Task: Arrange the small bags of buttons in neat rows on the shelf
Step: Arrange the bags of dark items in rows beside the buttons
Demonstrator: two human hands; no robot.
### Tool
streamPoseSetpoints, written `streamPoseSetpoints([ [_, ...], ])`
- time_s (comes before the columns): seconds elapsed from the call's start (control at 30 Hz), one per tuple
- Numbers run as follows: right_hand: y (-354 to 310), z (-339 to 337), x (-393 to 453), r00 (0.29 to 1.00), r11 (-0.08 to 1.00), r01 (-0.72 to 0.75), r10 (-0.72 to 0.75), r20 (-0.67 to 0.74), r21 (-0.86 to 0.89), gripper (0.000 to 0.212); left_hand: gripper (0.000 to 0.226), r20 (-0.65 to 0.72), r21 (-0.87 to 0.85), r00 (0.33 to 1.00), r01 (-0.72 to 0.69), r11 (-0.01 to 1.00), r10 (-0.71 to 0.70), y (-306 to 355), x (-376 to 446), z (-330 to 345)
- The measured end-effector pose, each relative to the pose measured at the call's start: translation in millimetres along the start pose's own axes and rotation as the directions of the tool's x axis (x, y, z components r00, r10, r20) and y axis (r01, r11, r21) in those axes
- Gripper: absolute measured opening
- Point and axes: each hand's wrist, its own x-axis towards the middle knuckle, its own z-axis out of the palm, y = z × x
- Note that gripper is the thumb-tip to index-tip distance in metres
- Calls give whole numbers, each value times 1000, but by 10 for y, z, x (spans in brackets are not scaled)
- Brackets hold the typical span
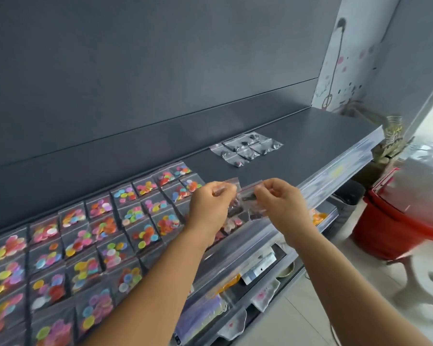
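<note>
Hands first: left hand (211, 203) and right hand (283, 201) are both up over the front of the shelf (323, 136), fingers curled, each pinching the top edge of clear bags of dark buttons (243, 203). We read it as a small bunch of bags held between the two hands, hanging just above the shelf, not yet laid down. How many bags are in the bunch we cannot tell; they overlap and blur.

Left of the hands, colourful button bags (85, 245) already lie in tight rows, running from the near left corner back toward the middle of the shelf. Past the hands, further back and right, a small cluster of dark button bags (246, 148) lies flat, well apart from the colourful block, loosely overlapped and not squared up.

Step in hand, as we judge it: separating one bag off the held bunch to place it. Colourful section looks done; dark section is barely started.

Next move calls for peeling a single bag free, laying it flat on the bare shelf between the colourful rows and the dark cluster, edges in line with the neighbouring row. Thin slippery plastic, so bags will likely slide or cling together.

Below the shelf edge, lower shelf (235, 283) holds more packets. Red bin (395, 221) stands on the floor at right.
</note>
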Motion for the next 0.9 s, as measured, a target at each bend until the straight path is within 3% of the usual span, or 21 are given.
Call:
streamPoseSetpoints([
  [0.3,192,-196,1013,998,999,-45,46,-33,30,18,17,-43,-35,996,80,996,-82,-14,823,482],
  [0.43,362,-252,1446,998,998,-54,53,-35,-39,19,19,-101,62,992,79,995,-73,-99,1060,677],
  [0.6,545,-325,1956,996,982,-3,20,89,-188,17,16,-192,122,976,126,985,-101,-153,1318,1021],
  [0.77,614,-412,2311,961,914,169,-69,268,-369,8,13,-347,328,938,121,937,0,-121,1464,1265],
  [0.9,669,-527,2417,896,798,383,-198,398,-465,43,27,-415,604,894,132,786,169,-107,1364,1339],
])
